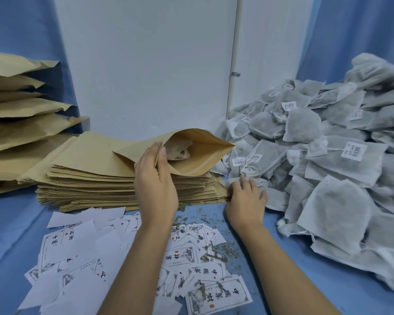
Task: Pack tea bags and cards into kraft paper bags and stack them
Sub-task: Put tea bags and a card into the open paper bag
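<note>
My left hand [156, 180] pinches the near lip of an open kraft paper bag [198, 160], thumb inside, holding its mouth wide on top of a stack of flat kraft bags [96, 178]. A pale tea bag [180, 152] shows inside it. My right hand [246, 198] reaches into the foot of a big heap of grey tea bags [328, 155], fingers curled on one small tea bag [248, 170]; the grasp is partly hidden. White printed cards [82, 253] lie scattered in front of me.
Filled kraft bags [21, 110] are stacked at the left against a blue curtain. A white wall panel [146, 64] stands behind. Loose tea crumbs [216, 248] litter the blue tabletop [9, 223] between the cards and the heap.
</note>
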